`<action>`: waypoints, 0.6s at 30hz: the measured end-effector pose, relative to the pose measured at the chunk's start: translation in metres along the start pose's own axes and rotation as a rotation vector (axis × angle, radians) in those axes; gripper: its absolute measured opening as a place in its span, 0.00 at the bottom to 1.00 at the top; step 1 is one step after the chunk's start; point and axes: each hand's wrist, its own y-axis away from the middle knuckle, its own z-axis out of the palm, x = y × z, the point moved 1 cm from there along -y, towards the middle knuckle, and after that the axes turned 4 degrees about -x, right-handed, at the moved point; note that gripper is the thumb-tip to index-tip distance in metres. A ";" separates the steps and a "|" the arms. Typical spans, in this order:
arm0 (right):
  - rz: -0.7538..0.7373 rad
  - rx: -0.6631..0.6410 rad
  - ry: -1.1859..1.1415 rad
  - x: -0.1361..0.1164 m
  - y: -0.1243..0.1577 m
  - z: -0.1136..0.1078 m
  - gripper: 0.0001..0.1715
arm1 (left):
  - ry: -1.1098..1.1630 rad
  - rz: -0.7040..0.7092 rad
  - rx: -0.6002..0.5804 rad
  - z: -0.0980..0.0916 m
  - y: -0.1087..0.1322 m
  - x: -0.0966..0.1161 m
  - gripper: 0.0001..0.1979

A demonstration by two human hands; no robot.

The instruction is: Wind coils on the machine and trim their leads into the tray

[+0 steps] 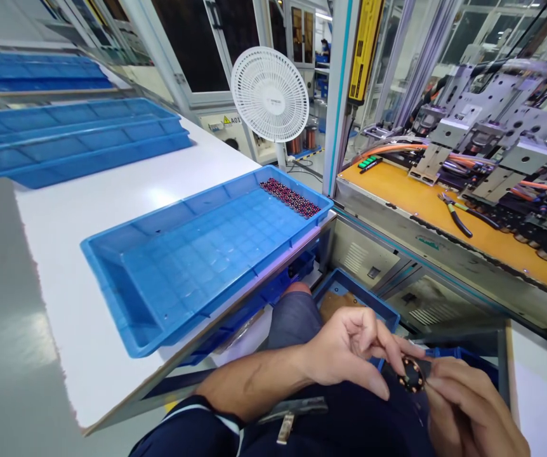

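Observation:
Low over my lap, a small stator (411, 374), a black ring with copper-coloured coils around it, is held on its right side by the thumb and fingers of my right hand (468, 400). My left hand (349, 352) reaches in from the left, with a fingertip touching the ring's left edge. Its thumb is stretched out, apart from the stator, and some of its other fingers are partly hidden. On the white table, a long blue tray (197, 254) carries rows of small dark red and copper-coloured round parts (290, 198) at its far right end.
Stacked blue trays (78, 136) stand farther back on the white table (54, 254). A white fan (270, 95) is beyond it. At right, a machine (483, 127) has an orange worktop (397, 193) with pliers (459, 216). A blue bin (333, 285) sits below, by my knee.

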 end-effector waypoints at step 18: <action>0.088 -0.004 0.083 -0.002 -0.003 0.006 0.05 | 0.000 -0.161 0.009 -0.002 0.004 -0.004 0.15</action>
